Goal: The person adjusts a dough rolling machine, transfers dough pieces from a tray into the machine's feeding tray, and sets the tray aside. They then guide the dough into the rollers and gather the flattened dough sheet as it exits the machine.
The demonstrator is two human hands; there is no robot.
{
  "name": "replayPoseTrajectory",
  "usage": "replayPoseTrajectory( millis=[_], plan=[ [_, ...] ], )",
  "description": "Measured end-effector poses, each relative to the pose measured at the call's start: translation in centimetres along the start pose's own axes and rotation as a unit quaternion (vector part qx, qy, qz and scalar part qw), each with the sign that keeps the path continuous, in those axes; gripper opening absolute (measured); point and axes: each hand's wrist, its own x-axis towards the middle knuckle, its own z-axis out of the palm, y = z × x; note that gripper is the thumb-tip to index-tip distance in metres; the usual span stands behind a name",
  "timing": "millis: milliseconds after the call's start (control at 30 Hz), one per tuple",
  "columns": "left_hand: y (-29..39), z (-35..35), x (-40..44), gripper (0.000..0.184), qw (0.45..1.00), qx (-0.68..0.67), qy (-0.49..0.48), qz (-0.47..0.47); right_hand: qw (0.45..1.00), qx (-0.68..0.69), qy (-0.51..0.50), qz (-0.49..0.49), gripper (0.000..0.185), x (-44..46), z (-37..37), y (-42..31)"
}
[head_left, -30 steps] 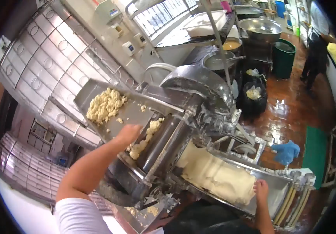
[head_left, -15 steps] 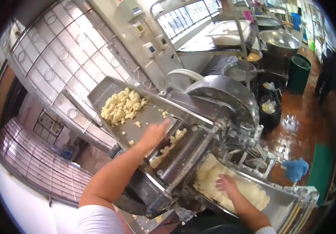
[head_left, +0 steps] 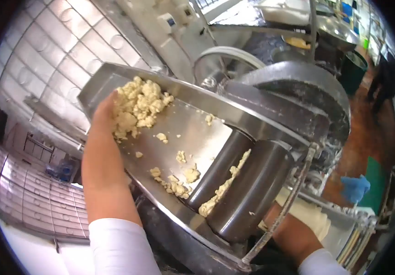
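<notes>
A heap of crumbly pale-yellow dough (head_left: 141,103) lies at the upper end of the metal feed tray (head_left: 183,121) of a dough roller machine. My left hand (head_left: 107,106) reaches into the heap's left side, its fingers hidden by the dough. Loose crumbs of dough (head_left: 174,185) are scattered lower on the tray. A strip of dough (head_left: 225,185) sits between the two dark rollers (head_left: 255,190). Under the front roller and bar, my right hand (head_left: 273,215) is mostly covered, beside a flattened dough sheet (head_left: 307,211); its fingers do not show.
A metal guard bar (head_left: 282,211) crosses in front of the rollers. A large rounded housing (head_left: 298,78) and a wheel (head_left: 227,57) stand on the machine's far side. To the right are a blue cloth (head_left: 356,188) and a dark green bin (head_left: 353,71). A barred window (head_left: 64,41) is at left.
My left hand has moved from near the rollers up to the dough heap. My right hand has gone from above the dough sheet to behind the roller and bar. The view has come closer.
</notes>
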Motion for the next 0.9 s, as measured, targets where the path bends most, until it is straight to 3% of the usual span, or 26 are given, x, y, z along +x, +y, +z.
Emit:
replayPoseTrajectory(
  millis=[67, 133, 233, 333, 400, 467, 500, 533, 567, 633, 667, 733, 833, 900],
  plan=[
    [2.9, 0.6, -4.2, 0.078, 0.989, -0.039, -0.082, -0.118, 1.000, 0.002, 0.013, -0.007, 0.066, 0.0, 0.2, -0.2],
    [5.1, 1.7, -7.0, 0.081, 0.989, 0.092, -0.060, -0.097, 1.000, 0.005, 0.025, -0.011, 0.066, -0.3, 0.2, -0.3],
    [4.9, 2.9, -7.3, 0.084, 0.980, 0.134, -0.094, -0.116, 0.999, 0.005, 0.039, -0.015, 0.066, -0.7, -0.5, -0.3],
    [3.4, 4.2, -9.6, 0.083, 0.986, 0.100, -0.121, -0.049, 0.999, 0.006, 0.035, -0.014, 0.066, -1.5, -0.9, -1.0],
    [3.0, 5.3, -11.3, 0.083, 0.976, 0.154, -0.156, -0.008, 1.000, 0.012, 0.028, -0.008, 0.065, -2.3, -1.1, -1.3],
    [3.8, 6.4, -14.2, 0.086, 0.952, 0.265, -0.150, 0.019, 1.000, 0.016, 0.019, 0.004, 0.065, -3.4, -1.1, -1.3],
    [4.9, 7.7, -17.8, 0.087, 0.950, 0.291, -0.101, 0.045, 1.000, 0.017, 0.014, 0.009, 0.065, -3.7, -1.1, -1.3],
    [4.4, 8.8, -18.1, 0.087, 0.946, 0.289, -0.137, 0.058, 1.000, 0.016, 0.007, 0.015, 0.065, -3.9, -1.2, -1.3],
    [4.4, 10.0, -20.3, 0.085, 0.956, 0.273, -0.092, 0.055, 1.000, 0.016, 0.003, 0.020, 0.065, -3.9, -1.3, -1.3],
    [6.7, 11.4, -24.3, 0.086, 0.933, 0.295, -0.195, 0.067, 1.000, 0.013, -0.008, 0.024, 0.065, -3.8, -1.3, -1.5],
    [6.0, 12.3, -24.5, 0.086, 0.915, 0.355, -0.165, 0.101, 1.000, 0.014, -0.009, 0.026, 0.065, -3.9, -1.5, -1.6],
    [4.6, 13.0, -25.7, 0.085, 0.907, 0.304, -0.172, 0.235, 1.000, 0.015, -0.011, 0.024, 0.065, -4.4, -2.0, -2.0],
    [12.0, 9.9, -25.8, 0.087, 0.891, 0.357, -0.278, 0.036, 0.999, 0.022, 0.014, 0.018, 0.065, -6.1, -2.2, -2.8],
    [9.1, 11.1, -15.5, 0.089, 0.955, 0.197, -0.201, 0.095, 0.999, 0.035, 0.033, -0.002, 0.064, -7.4, -1.2, -3.7]
  ],
)
